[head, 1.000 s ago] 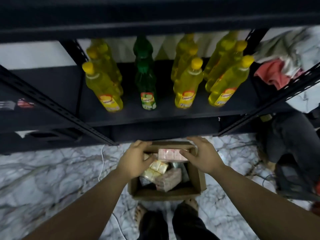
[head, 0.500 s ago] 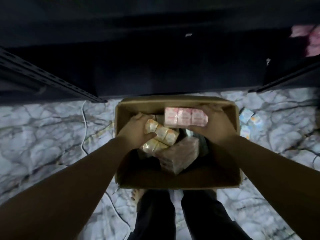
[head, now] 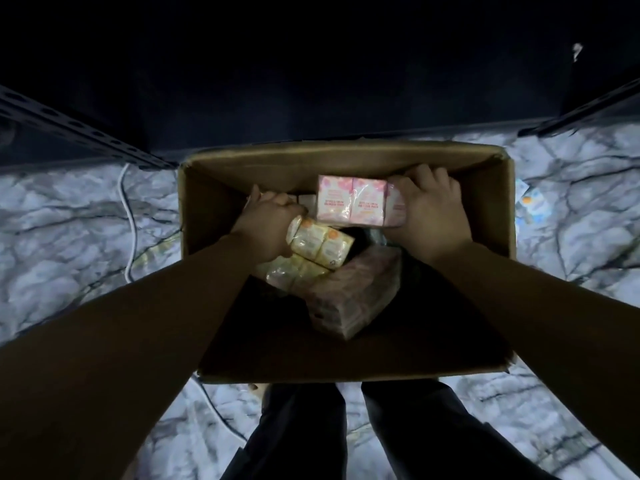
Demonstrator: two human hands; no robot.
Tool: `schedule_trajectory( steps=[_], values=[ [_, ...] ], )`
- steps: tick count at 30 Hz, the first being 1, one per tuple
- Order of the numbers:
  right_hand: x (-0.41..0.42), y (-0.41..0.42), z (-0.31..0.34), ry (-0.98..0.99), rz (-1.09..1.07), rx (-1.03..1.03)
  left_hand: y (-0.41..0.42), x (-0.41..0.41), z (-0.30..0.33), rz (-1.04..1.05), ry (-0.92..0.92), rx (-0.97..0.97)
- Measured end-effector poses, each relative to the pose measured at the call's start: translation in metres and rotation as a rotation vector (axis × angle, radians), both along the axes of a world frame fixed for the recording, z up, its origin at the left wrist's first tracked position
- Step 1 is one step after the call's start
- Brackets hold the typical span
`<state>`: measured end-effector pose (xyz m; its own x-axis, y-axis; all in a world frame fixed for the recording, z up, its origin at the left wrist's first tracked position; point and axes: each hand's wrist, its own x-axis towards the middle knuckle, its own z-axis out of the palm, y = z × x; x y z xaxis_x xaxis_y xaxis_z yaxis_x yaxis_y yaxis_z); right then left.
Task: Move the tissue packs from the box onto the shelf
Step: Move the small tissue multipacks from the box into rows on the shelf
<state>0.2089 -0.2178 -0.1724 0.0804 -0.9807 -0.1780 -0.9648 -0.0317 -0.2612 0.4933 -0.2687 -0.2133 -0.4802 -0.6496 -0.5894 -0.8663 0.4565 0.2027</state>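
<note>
Head view, looking straight down into the box [head: 491,237], an open cardboard carton on the marble floor [head: 69,237], right up against the foot of the dark shelf [head: 311,81]. Both arms reach in.

The right hand [head: 433,213] is at the far right of the box, fingers curled over the top and right end of the pink pack [head: 353,202], thumb side against its near edge. It has hold of that pack, which sits high at the far side, just near the far wall.

The left hand [head: 268,226] is in at the left, fingers curled round the yellow pack [head: 320,242], gripping its left end. That pack tilts, its right end pointing near and right. Under it lies a second yellow pack [head: 294,273], and against that, nearer and to the right, a bigger pink bundle [head: 349,303] lies at a slant on the box bottom.

All the packs are inside the box; the shelf above is only a dark band.

A white cable [head: 130,216] runs down the floor to the left of the box. At the right edge, a small blue and white wrapper [head: 531,209] lies on the floor. The person's dark trousers [head: 346,431] stand at the near side of the box.
</note>
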Motion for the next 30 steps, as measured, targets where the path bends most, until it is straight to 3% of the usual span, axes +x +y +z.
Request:
schedule_trajectory(
  steps=[6,12,22,30],
  values=[
    [0.001,0.009,0.014,-0.099,-0.056,0.068,0.008,0.001,0.017,-0.054,0.101,-0.172],
    [0.003,0.027,0.076,-0.2,-0.108,0.11,0.022,0.002,0.079,-0.091,0.102,-0.262],
    [-0.004,0.05,0.277,-0.365,-0.145,0.031,0.052,0.019,0.29,0.165,0.159,-0.206],
    [-0.007,0.067,0.439,-0.391,-0.118,-0.021,0.079,0.04,0.459,0.226,0.236,-0.251]
  ],
)
